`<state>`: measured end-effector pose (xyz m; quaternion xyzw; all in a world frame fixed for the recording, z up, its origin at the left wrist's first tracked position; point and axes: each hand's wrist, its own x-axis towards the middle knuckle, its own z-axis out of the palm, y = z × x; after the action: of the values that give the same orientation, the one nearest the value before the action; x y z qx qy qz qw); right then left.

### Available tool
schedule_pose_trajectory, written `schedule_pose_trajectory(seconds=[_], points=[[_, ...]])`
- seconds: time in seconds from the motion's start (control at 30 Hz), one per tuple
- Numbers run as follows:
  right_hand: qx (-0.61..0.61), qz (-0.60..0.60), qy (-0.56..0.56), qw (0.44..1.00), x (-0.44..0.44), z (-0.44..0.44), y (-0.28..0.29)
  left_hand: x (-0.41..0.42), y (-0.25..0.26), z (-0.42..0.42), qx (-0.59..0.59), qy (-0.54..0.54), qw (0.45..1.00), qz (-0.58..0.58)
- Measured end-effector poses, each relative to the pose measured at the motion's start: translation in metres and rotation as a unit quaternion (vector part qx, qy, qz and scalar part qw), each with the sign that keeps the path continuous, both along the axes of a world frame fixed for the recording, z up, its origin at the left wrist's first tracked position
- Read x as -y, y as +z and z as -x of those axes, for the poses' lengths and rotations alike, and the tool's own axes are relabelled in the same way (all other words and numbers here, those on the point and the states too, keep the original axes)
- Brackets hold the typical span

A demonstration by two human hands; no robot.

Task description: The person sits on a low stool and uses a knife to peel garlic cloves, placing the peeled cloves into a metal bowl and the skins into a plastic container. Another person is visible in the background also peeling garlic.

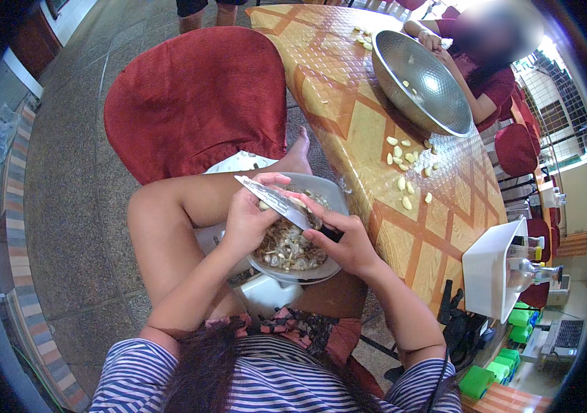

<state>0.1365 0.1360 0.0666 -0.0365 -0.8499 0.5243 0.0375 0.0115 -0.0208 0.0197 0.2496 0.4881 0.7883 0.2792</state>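
Observation:
My right hand [342, 232] grips the dark handle of a kitchen knife [280, 204], its blade smeared with wet residue and pointing up and left. My left hand [252, 214] holds a pale garlic clove [264, 205] behind the blade, its fingers partly hidden by the knife. Beneath both hands a translucent plastic container [342, 199] rests on my lap, holding garlic skins [288, 250]. Peeled garlic cloves [402, 183] lie scattered on the patterned tablecloth [391, 232] to the right. Farther back on the table, a large hammered metal bowl [427, 82] stands tilted with a few cloves inside.
A red-covered chair [200, 98] stands ahead on the left. Another person [489, 98] sits across the table, hands beside the bowl. A white plastic bin [484, 273] with bottles stands at the table's right end. Someone's legs [190, 20] show at the top.

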Motion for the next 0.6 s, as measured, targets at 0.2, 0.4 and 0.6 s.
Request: schedule_pose_trajectory(seconds=[0.2,0.4,0.6], points=[[0.013,-0.042,-0.011,0.999,0.003,-0.001,0.003,0.002,0.002,0.001,0.004,-0.025,0.999,0.025],[0.004,0.082,-0.031,0.996,-0.001,0.000,-0.007,-0.001,0.004,-0.008,-0.023,0.033,0.999,0.021],[0.168,0.440,-0.062,0.880,-0.003,0.000,0.017,-0.006,0.003,-0.008,0.015,0.010,1.000,0.004]])
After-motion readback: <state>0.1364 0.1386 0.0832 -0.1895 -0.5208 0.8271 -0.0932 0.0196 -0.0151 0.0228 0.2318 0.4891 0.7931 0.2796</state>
